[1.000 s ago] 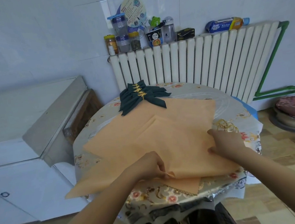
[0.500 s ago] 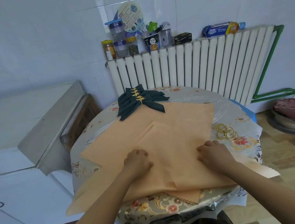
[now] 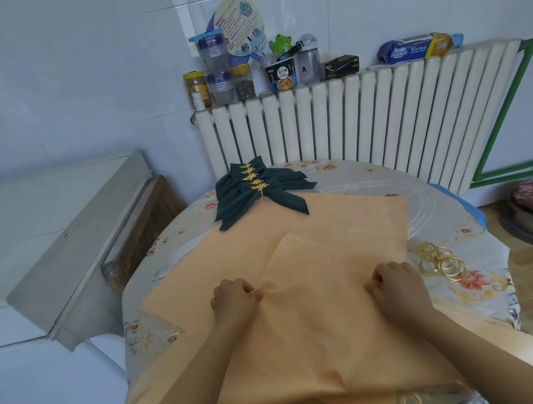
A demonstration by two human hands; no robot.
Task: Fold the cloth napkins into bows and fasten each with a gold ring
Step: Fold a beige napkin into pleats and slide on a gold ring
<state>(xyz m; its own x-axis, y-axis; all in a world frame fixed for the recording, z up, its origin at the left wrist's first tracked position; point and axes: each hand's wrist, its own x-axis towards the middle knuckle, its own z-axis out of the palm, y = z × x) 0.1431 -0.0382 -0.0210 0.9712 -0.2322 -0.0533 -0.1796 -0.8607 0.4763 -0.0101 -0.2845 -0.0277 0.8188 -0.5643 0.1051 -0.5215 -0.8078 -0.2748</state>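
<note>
In the lower middle of the frame my left hand (image 3: 235, 303) and right hand (image 3: 393, 284) sit with fingers curled on the top peach cloth napkin (image 3: 315, 309), each seemingly pinching up a small ridge of fabric, though the fingertips are hidden. To pleat well, I should keep both pinches level and the fold even across its width. Just right of my right hand lies the heap of thin gold rings (image 3: 438, 260) on the round floral-covered table (image 3: 470, 214). Farther up, centre, rest the finished dark green napkin bows (image 3: 251, 193).
</note>
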